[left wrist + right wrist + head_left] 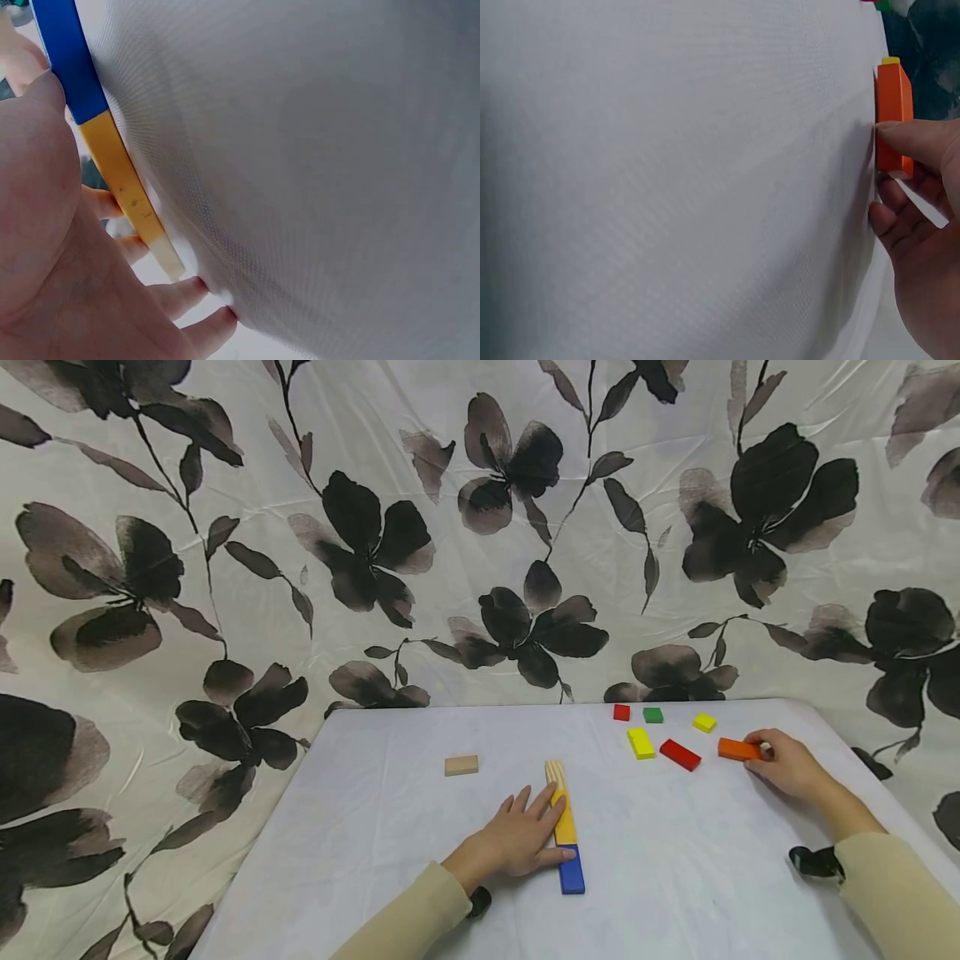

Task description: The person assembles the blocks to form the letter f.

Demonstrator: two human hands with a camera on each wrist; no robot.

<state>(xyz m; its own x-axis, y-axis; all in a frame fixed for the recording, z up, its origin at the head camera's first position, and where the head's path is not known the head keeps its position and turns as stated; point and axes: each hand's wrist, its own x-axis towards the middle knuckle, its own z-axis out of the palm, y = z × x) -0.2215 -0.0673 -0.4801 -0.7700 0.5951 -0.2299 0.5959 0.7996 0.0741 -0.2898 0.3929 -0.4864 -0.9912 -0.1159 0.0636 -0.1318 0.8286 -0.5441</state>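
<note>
One orange block (738, 749) is pinched at its near end between the thumb and fingers of the right hand (787, 764), toward the right side of the table; whether it is raised at all from the white cloth (337, 860) cannot be told. By the look of it, the step in hand is the taking up of this block while a row is steadied. For the next move, a secure pinch and a level carry would seem to be called for, with light pressure kept on the row so that its pieces are not knocked askew.

That row is covered by the left hand (517, 839), its fingers spread and fairly straight, nothing clasped: the thumb is laid by the blue block (572, 878), fingertips against the yellow bar (566, 827), beyond which a pale, striped end piece (554, 770) is set.

Smooth, painted faces and crisp edges are shown by the orange and blue pieces; small dark specks are seen on the yellow bar. Plain wood seems to be left bare on the tan block (461, 766). Near the far edge, a red bar (680, 755), a green block (653, 715) and others are scattered. A fine weave is shown by the cloth, and the backdrop (397, 677) is lightly creased, printed with dark flowers.
</note>
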